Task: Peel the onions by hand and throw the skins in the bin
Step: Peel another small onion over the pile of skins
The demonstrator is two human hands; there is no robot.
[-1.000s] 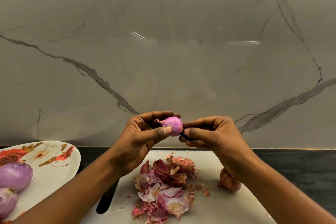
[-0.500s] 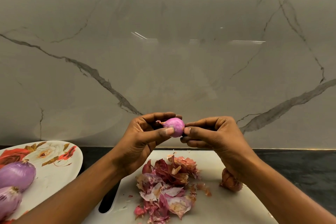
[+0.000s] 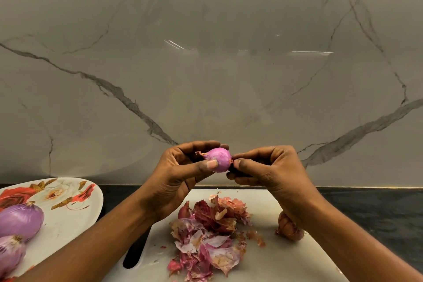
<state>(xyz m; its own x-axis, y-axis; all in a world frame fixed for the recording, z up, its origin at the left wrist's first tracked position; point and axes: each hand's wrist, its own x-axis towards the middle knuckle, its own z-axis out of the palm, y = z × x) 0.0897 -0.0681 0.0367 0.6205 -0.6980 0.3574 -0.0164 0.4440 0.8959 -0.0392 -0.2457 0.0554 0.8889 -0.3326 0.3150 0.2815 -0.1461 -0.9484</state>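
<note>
Little has changed over the last second: the small onion (image 3: 218,159) is held where it was, raised above the cutting board (image 3: 263,265), and seems only to have been rolled a touch, so its wispy root tail shows more clearly on the left. The left hand (image 3: 180,174) keeps its grip closed round the onion, thumb across the front and fingers curled behind. The right hand (image 3: 270,167) has drawn in tight to the onion's right end, its grip a narrow pinch of thumb and forefinger on a reddish scrap there; whether that scrap has torn free I cannot tell. The onion looks nearly bare and glossy, so I judge this is the last bit of trimming before it joins the two peeled onions (image 3: 19,220) on the flowered plate (image 3: 68,220). One brown-skinned onion (image 3: 289,228) lies on the board just under the right wrist, not yet peeled. The skins (image 3: 210,229) are heaped on the board; no bin is in view, so that step remains
</note>
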